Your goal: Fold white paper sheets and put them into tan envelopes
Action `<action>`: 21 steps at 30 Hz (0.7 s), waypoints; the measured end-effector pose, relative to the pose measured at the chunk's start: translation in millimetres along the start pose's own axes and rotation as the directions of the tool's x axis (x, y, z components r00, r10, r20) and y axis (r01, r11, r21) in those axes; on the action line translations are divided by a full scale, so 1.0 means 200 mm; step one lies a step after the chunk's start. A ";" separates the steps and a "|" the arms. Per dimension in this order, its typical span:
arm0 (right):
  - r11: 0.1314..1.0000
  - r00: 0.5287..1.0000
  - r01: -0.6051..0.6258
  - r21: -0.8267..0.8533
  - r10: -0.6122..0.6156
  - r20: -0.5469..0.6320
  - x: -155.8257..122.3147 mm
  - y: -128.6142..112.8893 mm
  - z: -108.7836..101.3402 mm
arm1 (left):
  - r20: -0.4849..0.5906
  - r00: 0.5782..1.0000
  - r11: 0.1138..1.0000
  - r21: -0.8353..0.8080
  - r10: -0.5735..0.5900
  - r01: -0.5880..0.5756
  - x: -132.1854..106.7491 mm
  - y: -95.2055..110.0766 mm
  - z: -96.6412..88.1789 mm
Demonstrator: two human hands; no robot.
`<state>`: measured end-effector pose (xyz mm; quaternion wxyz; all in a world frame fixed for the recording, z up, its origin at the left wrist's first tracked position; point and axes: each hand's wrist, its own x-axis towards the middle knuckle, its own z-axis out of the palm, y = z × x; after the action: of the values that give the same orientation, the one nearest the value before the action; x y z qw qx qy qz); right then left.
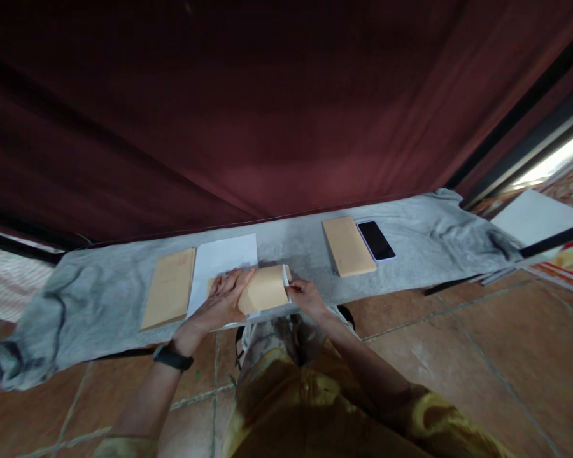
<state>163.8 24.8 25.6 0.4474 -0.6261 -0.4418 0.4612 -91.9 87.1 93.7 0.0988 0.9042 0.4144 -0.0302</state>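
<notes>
My left hand (224, 296) lies flat, fingers spread, on a brown envelope (263, 289) that rests on a white sheet (223, 257). My right hand (305, 296) pinches a white paper (285, 282) at the envelope's right end. Both sit at the near edge of a narrow table under a grey cloth (410, 222). A black band is on my left wrist.
A brown envelope (169, 287) lies left of the white sheet. Another stack of brown envelopes (347, 246) and a black phone (376, 240) lie to the right. A dark red curtain hangs behind the table. White paper (537, 216) sits at far right. Tiled floor lies below.
</notes>
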 end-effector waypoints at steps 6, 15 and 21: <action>0.990 0.999 -0.054 0.127 0.054 0.008 0.01 -0.01 0.01 | 0.007 1.000 1.000 -0.011 0.018 -0.018 0.05 0.01 -0.03; 0.967 0.995 -0.072 0.246 0.085 -0.043 0.01 -0.01 -0.03 | 0.035 0.999 1.000 -0.019 0.018 -0.018 0.14 0.05 -0.08; 0.952 0.991 -0.074 0.297 0.104 -0.084 0.03 0.02 -0.03 | 0.034 0.999 0.999 -0.027 0.038 -0.037 0.16 0.06 -0.08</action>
<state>170.9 28.2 22.5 0.5354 -0.5941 -0.3170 0.5098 -61.4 106.9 106.9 0.1182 0.9098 0.3960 -0.0384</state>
